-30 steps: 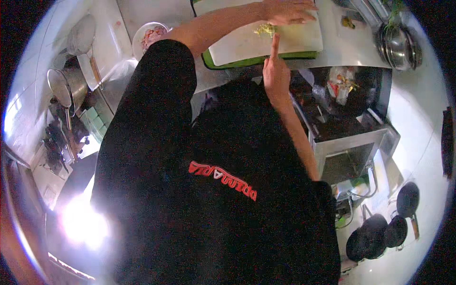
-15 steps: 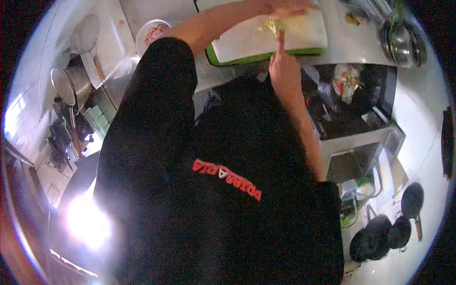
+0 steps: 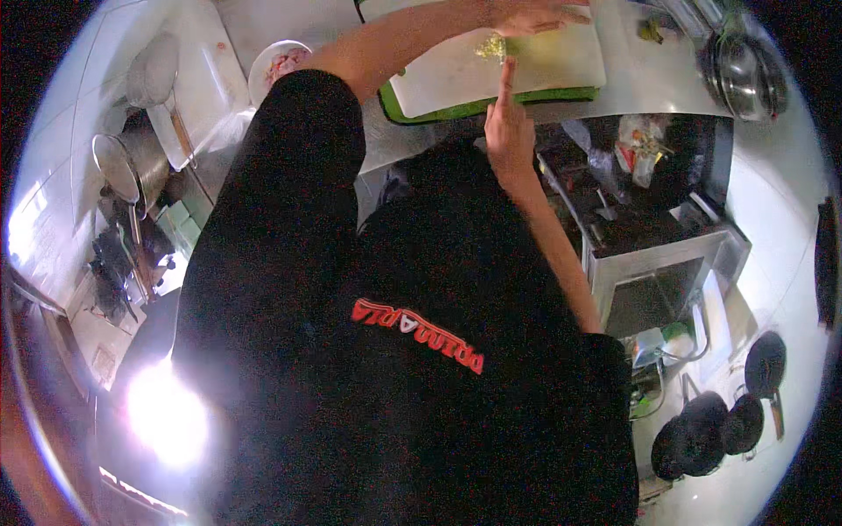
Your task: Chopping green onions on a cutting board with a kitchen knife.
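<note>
A white cutting board [image 3: 447,83] lies over a green mat [image 3: 456,111] at the top of the head view. On it sits a small heap of finely chopped pale yellow bits [image 3: 491,47]. Reaching across the board's far side, my left hand [image 3: 537,16] is flat with its fingers stretched to the right, beyond the bits. My right hand [image 3: 510,131] is at the board's near edge. Its index finger points straight toward the bits while the other fingers curl in. Whatever those curled fingers hold is hidden; no blade can be made out against the board.
Left of the board stands a white bowl [image 3: 282,63] of pinkish-red pieces. Stacked metal bowls [image 3: 744,79] are at the far right. Below the counter, a dark bin-like space [image 3: 636,180] holds scraps. Black pans [image 3: 702,430] hang at lower right, and strainers [image 3: 118,167] at left.
My right hand has shifted slightly left and nearer to me, its finger tip just below the bits. The bits look more gathered. My left hand stays over the far side.
</note>
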{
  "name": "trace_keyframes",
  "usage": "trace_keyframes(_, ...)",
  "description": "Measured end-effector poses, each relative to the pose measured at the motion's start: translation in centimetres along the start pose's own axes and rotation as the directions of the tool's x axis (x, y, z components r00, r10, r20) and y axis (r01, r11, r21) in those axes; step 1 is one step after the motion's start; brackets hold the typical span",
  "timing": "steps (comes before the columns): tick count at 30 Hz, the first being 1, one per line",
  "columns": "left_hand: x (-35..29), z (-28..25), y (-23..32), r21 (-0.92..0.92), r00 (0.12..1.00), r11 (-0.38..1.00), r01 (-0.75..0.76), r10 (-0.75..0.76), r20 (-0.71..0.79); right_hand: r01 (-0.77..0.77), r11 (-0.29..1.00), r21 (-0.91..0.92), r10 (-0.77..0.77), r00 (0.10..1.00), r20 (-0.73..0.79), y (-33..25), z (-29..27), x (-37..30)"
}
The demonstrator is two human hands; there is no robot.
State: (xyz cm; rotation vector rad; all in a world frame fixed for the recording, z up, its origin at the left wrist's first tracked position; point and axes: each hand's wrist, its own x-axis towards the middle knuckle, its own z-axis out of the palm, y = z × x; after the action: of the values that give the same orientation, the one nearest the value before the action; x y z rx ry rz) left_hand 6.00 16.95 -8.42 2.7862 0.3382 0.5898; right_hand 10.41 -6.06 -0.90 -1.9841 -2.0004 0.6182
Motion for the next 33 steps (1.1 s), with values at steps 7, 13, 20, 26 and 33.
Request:
trace_keyframes(7,-0.3,-0.2,-0.1,0.03,1.0,1.0,0.003,-0.004,0.008,-0.102,0.989,-0.105,0.115,0.986,0.125,-0.2,-0.2,0.5)
trace_keyframes(13,-0.4,-0.1,0.0,0.049,0.999,0.998,0.035,-0.035,0.006,-0.034,0.998,-0.046,0.04,0.989,0.141,1.7,-2.1,0.6)
trace_keyframes(20,-1.2,-1.1,1.0,0.015,0.985,0.986,0.166,-0.165,-0.052,0.06,0.99,-0.124,-0.016,0.944,0.329,3.0,-7.6,1.2)
trace_keyframes(26,-1.3,-1.0,1.6,0.051,0.987,0.987,0.15,-0.146,-0.074,0.114,0.988,-0.1,-0.084,0.959,0.27,4.6,-6.5,1.8)
trace_keyframes(33,-0.3,-1.3,1.5,0.006,0.985,0.987,0.158,-0.157,-0.068,0.171,0.985,0.028,-0.173,0.971,0.166,8.3,-3.4,1.5)
